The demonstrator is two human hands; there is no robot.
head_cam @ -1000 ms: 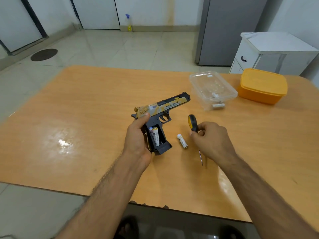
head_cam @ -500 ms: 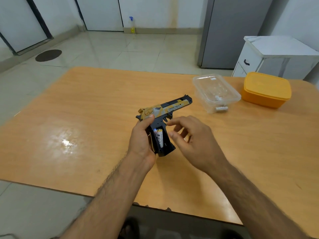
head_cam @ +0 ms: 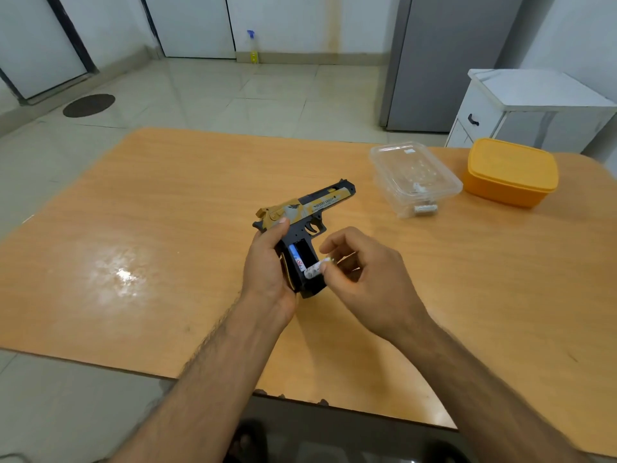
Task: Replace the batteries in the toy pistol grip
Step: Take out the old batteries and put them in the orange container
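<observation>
A gold and black toy pistol (head_cam: 310, 208) is held over the wooden table (head_cam: 167, 228), barrel pointing to the far right. My left hand (head_cam: 267, 265) grips its black grip from the left, thumb up by the hammer. The battery bay in the grip is uncovered and one battery (head_cam: 297, 259) with a blue end lies inside. My right hand (head_cam: 364, 279) pinches a white battery (head_cam: 315, 270) that tilts out of the bay at the lower end. The screwdriver and the loose battery seen earlier are hidden behind my right hand.
A clear plastic box (head_cam: 415, 178) with small white items stands at the back right, and an orange lidded box (head_cam: 510, 172) sits beside it. A white cabinet (head_cam: 534, 108) and a grey fridge (head_cam: 444, 61) stand behind the table.
My right hand let go of the screwdriver, moved left to the grip and now pinches one battery, tilting it out of the bay. My left hand keeps holding the pistol.
</observation>
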